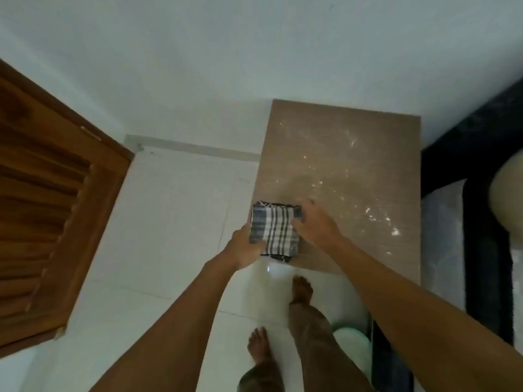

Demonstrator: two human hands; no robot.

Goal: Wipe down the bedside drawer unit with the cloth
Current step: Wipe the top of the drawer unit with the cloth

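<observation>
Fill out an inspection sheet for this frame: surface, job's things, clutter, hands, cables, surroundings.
Surface: brown wood-grain top of the bedside drawer unit, with shiny wet-looking streaks and specks.
Job's things: folded striped cloth at the top's near left corner.
Clutter: pale green round object on the floor by the unit; nothing else seen on the top.
Hands: left hand grips the cloth's near left edge; right hand touches its right edge, grip unclear.
Cables: nothing seen.
Surroundings: white wall, wooden louvred door on the left, white tiled floor, dark bed edge on the right.
</observation>
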